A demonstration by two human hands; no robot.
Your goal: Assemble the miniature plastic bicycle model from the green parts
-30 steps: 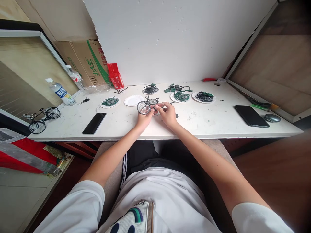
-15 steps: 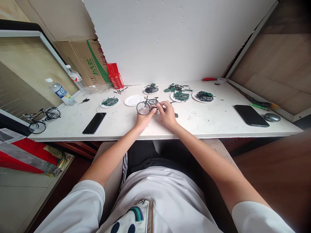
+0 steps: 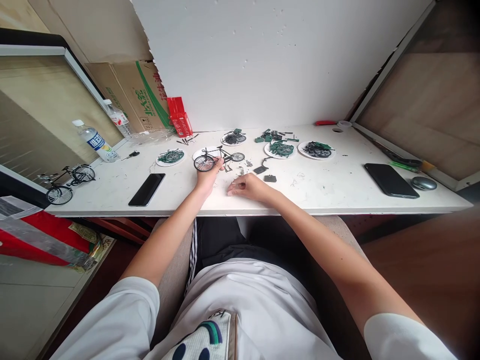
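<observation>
A small black model bicycle (image 3: 217, 157) is held just over the white table (image 3: 330, 192), near an empty white paper plate (image 3: 198, 151). My left hand (image 3: 207, 179) is closed on the bicycle's frame from below. My right hand (image 3: 247, 188) rests on the table to the right of it, fingers loosely curled and pointing left, with nothing visible in them. A few tiny loose parts (image 3: 262, 171) lie beyond my right hand.
Paper plates with green and black parts (image 3: 279, 148) line the back. Black phones lie at the left (image 3: 146, 189) and right (image 3: 391, 180). A finished model bicycle (image 3: 65, 184), water bottles (image 3: 95, 141), a cardboard box (image 3: 129, 95) and a red pack (image 3: 179, 117) stand at the left. A mouse (image 3: 423, 183) lies at the right.
My left hand has carried the model bicycle leftward, over toward the empty plate. My right hand has let go of it and dropped onto the table nearer to me.
</observation>
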